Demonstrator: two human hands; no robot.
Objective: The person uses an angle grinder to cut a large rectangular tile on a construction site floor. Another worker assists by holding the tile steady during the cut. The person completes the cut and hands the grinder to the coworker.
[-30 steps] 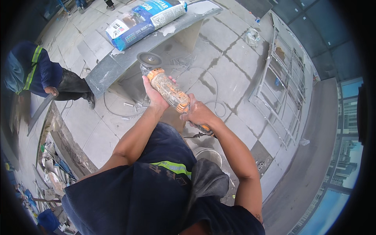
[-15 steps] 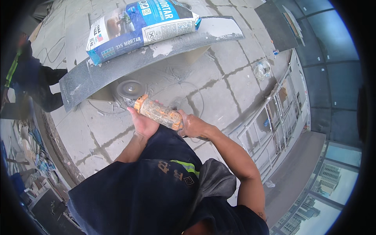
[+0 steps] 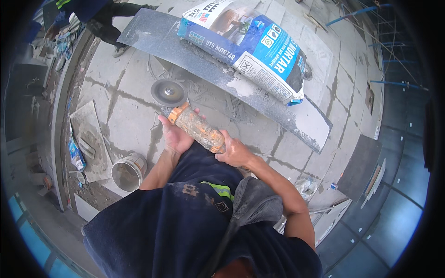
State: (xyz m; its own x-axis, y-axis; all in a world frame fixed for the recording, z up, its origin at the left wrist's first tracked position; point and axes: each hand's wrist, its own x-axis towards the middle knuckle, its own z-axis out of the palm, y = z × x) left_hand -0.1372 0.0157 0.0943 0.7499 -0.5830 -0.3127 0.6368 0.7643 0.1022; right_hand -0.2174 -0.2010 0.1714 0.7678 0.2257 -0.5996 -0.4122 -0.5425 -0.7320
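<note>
In the head view, your grinder (image 3: 197,127) is in the middle of the scene, just in front of your body, held in both hands. It slants from the far left, where its disc (image 3: 168,93) is, down to its rear end on the near right.

Your right hand (image 3: 235,150) is clamped around that rear end, thumb along the near edge and fingers wrapped out of sight. Your left hand (image 3: 178,139) cradles the orange front part from below, palm up: the tool sits between your thumb, which stands out on the left, and your fingertips, which show past the far side. This grip is wider and looser than the right one; you cannot tell from here how hard it presses. Neither hand touches the disc, which lies flat side up beyond your left thumb.

Past the grinder, a long grey slab (image 3: 204,69) runs from far left to the right, with a blue and white bag (image 3: 250,41) lying on it. The disc is apart from the slab. Debris is strewn over the tiled floor (image 3: 130,116) between them. A bucket (image 3: 138,162) stands on the left, near your left forearm, and beyond it lies a dusty board (image 3: 92,134). On the far left, a co-worker's dark trousers (image 3: 104,23) show near the slab's left end.
</note>
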